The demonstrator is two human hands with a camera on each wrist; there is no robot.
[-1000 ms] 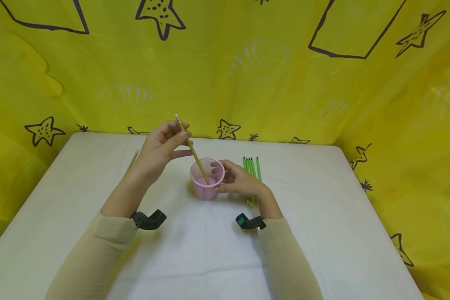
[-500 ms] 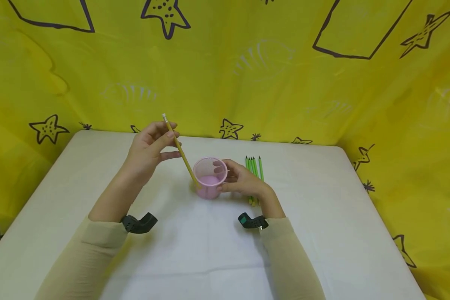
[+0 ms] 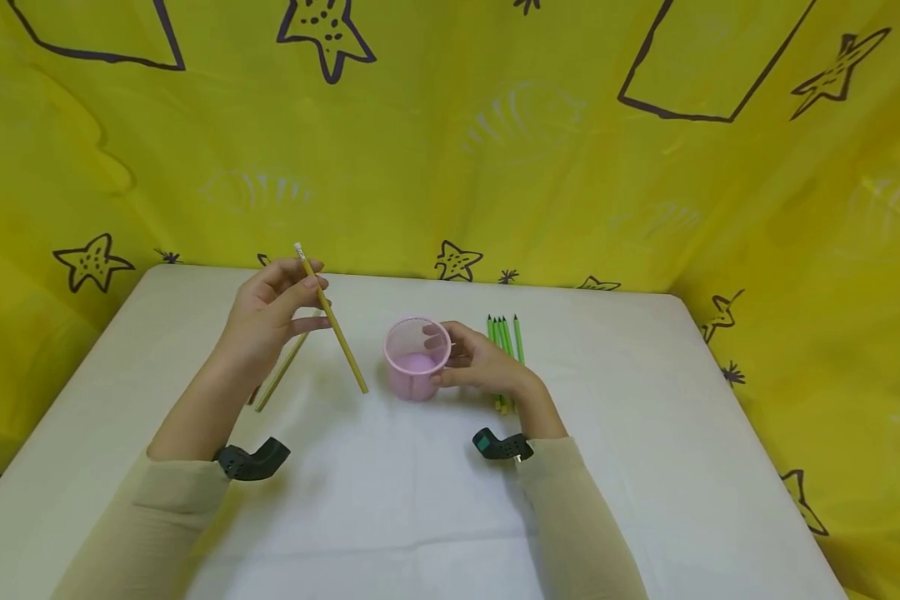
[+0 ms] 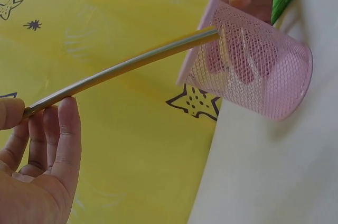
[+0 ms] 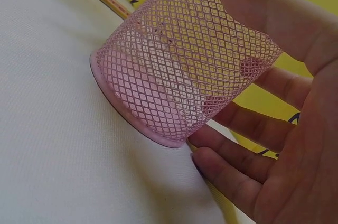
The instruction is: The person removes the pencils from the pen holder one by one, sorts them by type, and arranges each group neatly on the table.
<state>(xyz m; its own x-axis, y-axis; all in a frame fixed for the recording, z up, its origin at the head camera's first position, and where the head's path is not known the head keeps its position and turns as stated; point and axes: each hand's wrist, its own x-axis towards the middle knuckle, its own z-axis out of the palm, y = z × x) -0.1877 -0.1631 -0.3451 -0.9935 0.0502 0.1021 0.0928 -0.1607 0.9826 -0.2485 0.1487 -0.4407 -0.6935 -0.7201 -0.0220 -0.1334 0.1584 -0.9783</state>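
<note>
My left hand [image 3: 266, 308] pinches a yellow pencil [image 3: 341, 333] near its white eraser end. The pencil slants down to the right, and its lower end is apart from the cup in the head view. A pink mesh pencil cup [image 3: 412, 387] is gripped at its right side by my right hand [image 3: 480, 360]. Through the mesh in the right wrist view, the cup [image 5: 153, 76] shows no pencils inside; the thumb [image 5: 264, 5] lies along its wall near the rim. Under my left hand, another yellow pencil [image 3: 279, 379] lies on the table, partly hidden.
Several green pencils [image 3: 506, 340] lie on the white table [image 3: 412, 500] behind my right hand, points away from me. A reddish pencil end [image 3: 253, 395] shows beside the left forearm. A yellow patterned cloth [image 3: 405, 167] hangs behind and at both sides.
My left hand has moved left with the yellow pencil, whose lower end has come out of the cup. A yellow pencil on the table now shows more. My right hand keeps its hold.
</note>
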